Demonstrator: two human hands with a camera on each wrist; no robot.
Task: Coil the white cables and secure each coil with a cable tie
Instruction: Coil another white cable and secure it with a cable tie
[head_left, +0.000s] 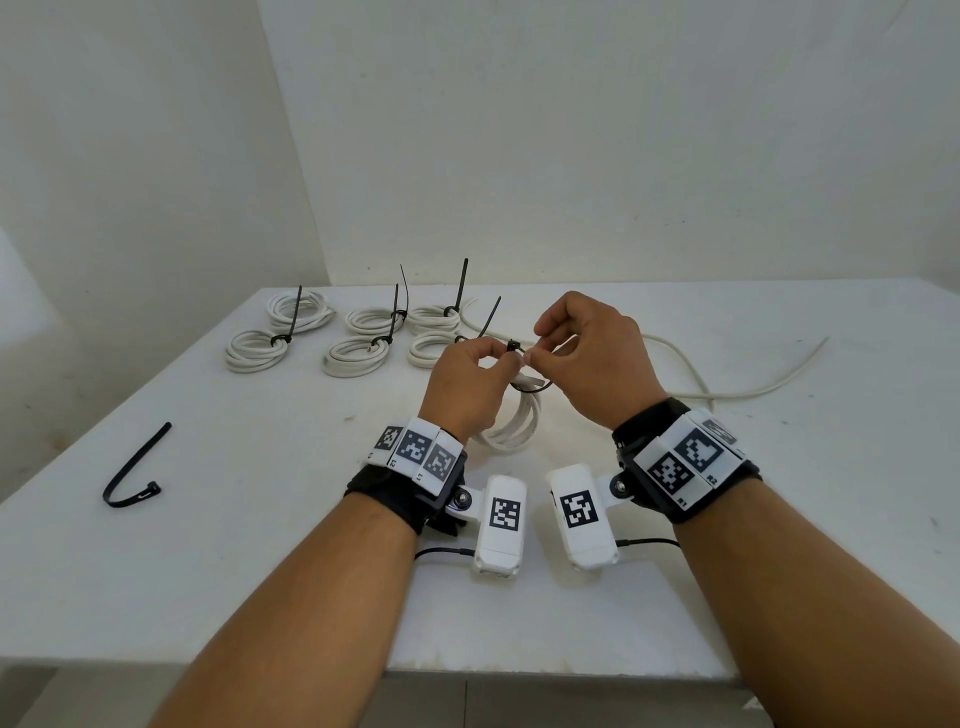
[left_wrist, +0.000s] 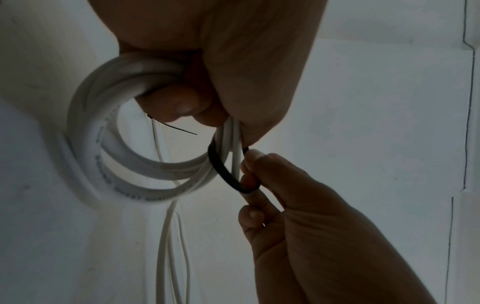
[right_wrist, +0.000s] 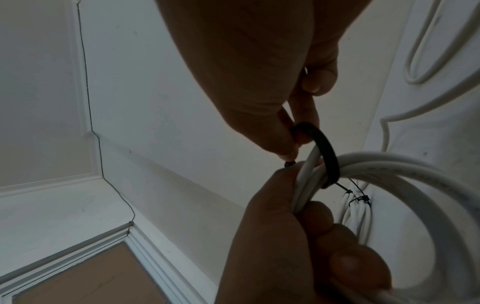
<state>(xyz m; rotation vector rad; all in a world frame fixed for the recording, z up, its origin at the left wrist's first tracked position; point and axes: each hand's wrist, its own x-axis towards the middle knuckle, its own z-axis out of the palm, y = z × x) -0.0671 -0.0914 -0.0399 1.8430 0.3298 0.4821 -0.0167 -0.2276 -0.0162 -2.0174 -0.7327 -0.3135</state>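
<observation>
My left hand (head_left: 491, 366) grips a white cable coil (head_left: 514, 428) by its top, and the loops hang down to the white table (head_left: 260, 545). A black cable tie (head_left: 535, 387) is looped round the bundled strands, its head (head_left: 513, 345) up between my two hands. My right hand (head_left: 535, 354) pinches the tie just beside the left fingers. In the left wrist view the coil (left_wrist: 103, 164) hangs under my left hand (left_wrist: 207, 107), and the tie (left_wrist: 223, 170) curves to my right hand (left_wrist: 249, 170). The right wrist view shows the tie (right_wrist: 328, 158) circling the coil (right_wrist: 389, 170).
Several tied coils (head_left: 358, 332) with upright black tie tails lie in two rows at the table's back left. A loose white cable (head_left: 727, 387) snakes across the back right. A spare black cable tie (head_left: 132, 473) lies bent at the front left.
</observation>
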